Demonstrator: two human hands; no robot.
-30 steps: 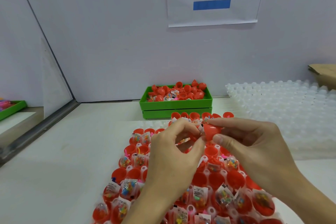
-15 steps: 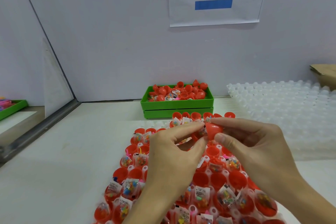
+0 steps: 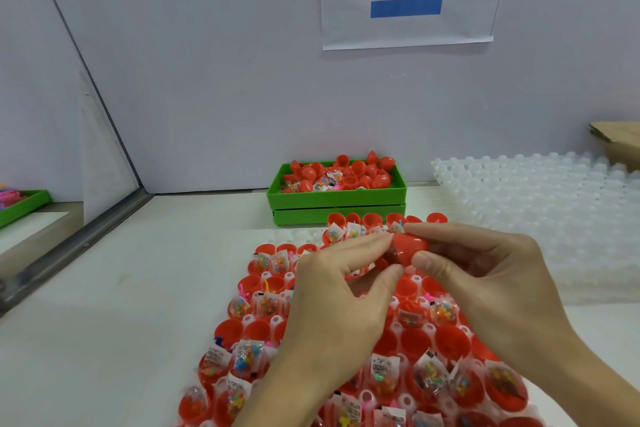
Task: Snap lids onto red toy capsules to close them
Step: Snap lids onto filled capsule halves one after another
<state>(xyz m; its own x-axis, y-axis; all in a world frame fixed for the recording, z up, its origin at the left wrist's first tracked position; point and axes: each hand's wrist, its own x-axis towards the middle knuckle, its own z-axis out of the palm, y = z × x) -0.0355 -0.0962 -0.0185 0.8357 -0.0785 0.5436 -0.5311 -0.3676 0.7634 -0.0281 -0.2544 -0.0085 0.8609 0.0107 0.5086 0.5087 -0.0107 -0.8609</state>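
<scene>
At frame centre we see a glossy red capsule [image 3: 407,248], pointed end rightward, pinched by our right hand [image 3: 491,281]; our left hand [image 3: 343,295] pinches its other end.

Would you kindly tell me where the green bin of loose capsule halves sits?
The green bin sits centre, against the back wall, just beyond the tray of capsules.

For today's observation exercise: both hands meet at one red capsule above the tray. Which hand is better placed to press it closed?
Probably the right hand: its thumb and fingers already pinch the red capsule, while the left hand only steadies its other end.
</scene>
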